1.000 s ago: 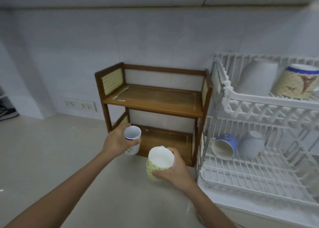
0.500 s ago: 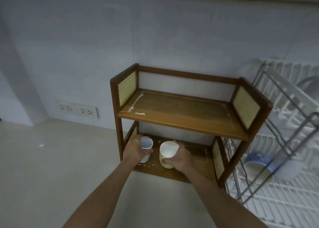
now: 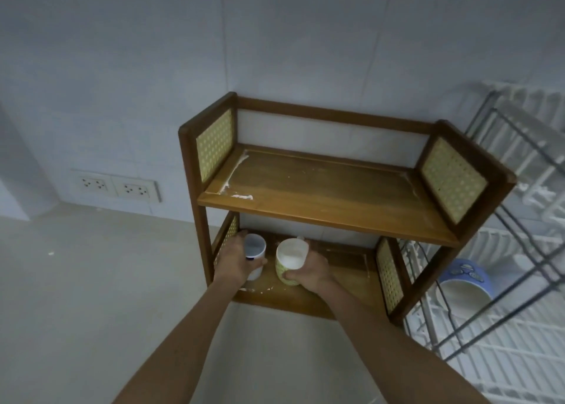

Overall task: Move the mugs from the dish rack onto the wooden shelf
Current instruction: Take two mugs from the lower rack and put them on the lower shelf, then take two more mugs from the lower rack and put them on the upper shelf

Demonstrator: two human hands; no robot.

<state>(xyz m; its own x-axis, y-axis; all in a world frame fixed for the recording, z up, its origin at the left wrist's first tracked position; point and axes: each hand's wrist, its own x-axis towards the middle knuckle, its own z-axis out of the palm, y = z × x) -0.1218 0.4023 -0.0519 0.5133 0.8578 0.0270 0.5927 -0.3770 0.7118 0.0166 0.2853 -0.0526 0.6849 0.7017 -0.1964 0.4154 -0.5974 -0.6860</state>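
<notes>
**A:** While both mugs sit low over the bottom board, which one are you surest of?

**B:** The white mug with the blue band [image 3: 254,255]. My left hand [image 3: 237,261] is wrapped round its side at the left end of the lower tier, just beside the cane panel. The grip is clenched on it. Whether its base touches the wood I cannot tell; my fingers hide it.

**A:** And the other?

**B:** The yellow-green patterned mug [image 3: 289,263] stands upright just to the right of it, near but apart. My right hand [image 3: 310,270] is grasping it from the right and beneath the rim, also clenched.

**A:** So which step is this?

**B:** I judge it the setting-down of this pair on the wooden shelf [image 3: 324,201]. Neither grip is released.

**A:** What does the next move call for?

**B:** Letting each base settle flat, then opening my fingers outward without nudging the two mugs together, and drawing my hands out under the upper board, which is bare but for pale streaks at its left edge.

**A:** Is the task near done?

**B:** I think not. A blue mug [image 3: 464,284] lies on its side in the white dish rack [image 3: 504,357] to the right, so I expect another trip. The rack's upper level is mostly out of view. Both pieces stand on the pale desk [image 3: 91,281] against the wall.
</notes>
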